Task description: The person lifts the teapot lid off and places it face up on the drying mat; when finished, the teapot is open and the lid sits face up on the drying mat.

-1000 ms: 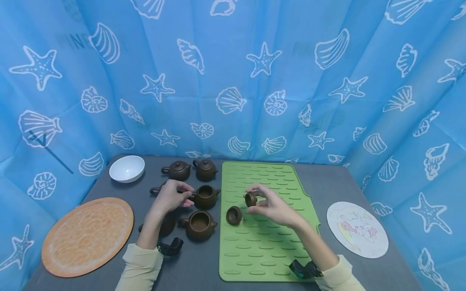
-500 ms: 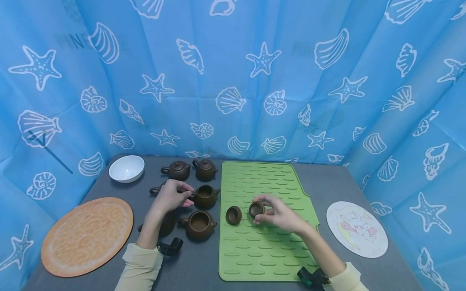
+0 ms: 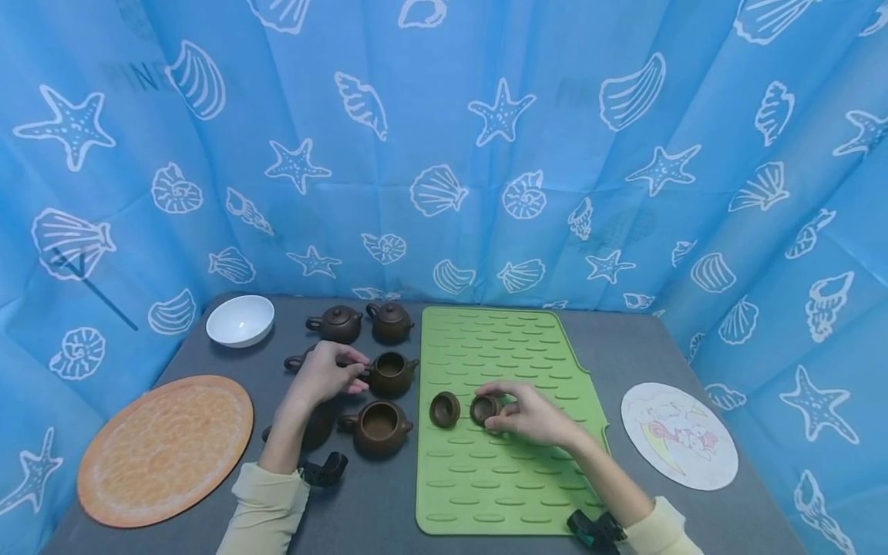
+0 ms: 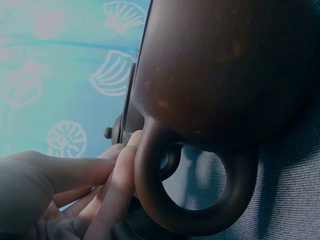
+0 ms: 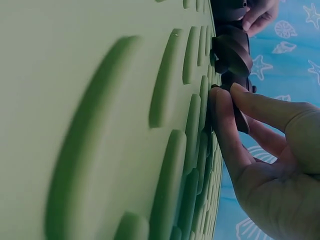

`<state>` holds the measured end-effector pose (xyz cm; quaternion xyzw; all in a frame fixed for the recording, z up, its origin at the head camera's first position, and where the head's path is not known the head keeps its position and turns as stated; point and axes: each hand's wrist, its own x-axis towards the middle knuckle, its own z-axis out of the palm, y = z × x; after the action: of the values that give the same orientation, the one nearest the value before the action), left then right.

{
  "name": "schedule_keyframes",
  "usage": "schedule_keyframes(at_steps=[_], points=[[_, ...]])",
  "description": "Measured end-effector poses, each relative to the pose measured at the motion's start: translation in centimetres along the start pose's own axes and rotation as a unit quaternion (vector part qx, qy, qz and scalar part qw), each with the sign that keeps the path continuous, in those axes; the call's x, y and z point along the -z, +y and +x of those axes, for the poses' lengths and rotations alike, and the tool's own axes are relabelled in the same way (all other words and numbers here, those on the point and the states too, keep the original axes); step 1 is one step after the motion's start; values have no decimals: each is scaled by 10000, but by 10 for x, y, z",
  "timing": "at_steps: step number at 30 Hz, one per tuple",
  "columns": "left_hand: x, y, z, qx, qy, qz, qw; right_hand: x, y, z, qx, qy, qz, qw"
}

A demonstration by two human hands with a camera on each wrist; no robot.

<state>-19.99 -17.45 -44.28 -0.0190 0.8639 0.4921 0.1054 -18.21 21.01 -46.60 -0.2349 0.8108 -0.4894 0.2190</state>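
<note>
My right hand [image 3: 530, 416] pinches a small brown teapot lid [image 3: 483, 410] by its edge, hollow side showing, low over the green mat [image 3: 513, 493]. Just left of it on the mat lies a second lid [image 3: 445, 410], also hollow side up. In the right wrist view, thumb and fingertips [image 5: 222, 97] grip the dark lid right at the mat's surface. My left hand [image 3: 327, 374] pinches the handle of a lidless brown teapot [image 3: 391, 375]. In the left wrist view, another lidless teapot [image 4: 220, 65] looms in front and partly hides that handle.
Two lidded teapots, one left [image 3: 338, 324] and one right [image 3: 391, 321], stand behind. More teapots are partly hidden by the left arm. A white bowl [image 3: 240, 321] and an orange round mat [image 3: 166, 451] lie left; a white round mat [image 3: 680, 437] lies right.
My right hand has moved toward me and lowered, turning the lid hollow side up and bringing it down beside the other lid. The left hand stays where it was.
</note>
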Motion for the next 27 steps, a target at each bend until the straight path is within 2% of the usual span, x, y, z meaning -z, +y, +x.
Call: schedule_keyframes(at_steps=[5, 12, 15, 27], points=[[1, 1, 0, 13, 15, 14, 10000, -1, -1, 3, 77, 8, -375, 9993], [1, 1, 2, 30, -6, -23, 10000, -2, 2, 4, 476, 37, -951, 9943], [1, 2, 2, 34, -2, -20, 10000, -2, 1, 4, 451, 59, -1098, 9929], [0, 1, 1, -44, -8, 2, 10000, 3, -1, 6, 277, -67, -1014, 9944]])
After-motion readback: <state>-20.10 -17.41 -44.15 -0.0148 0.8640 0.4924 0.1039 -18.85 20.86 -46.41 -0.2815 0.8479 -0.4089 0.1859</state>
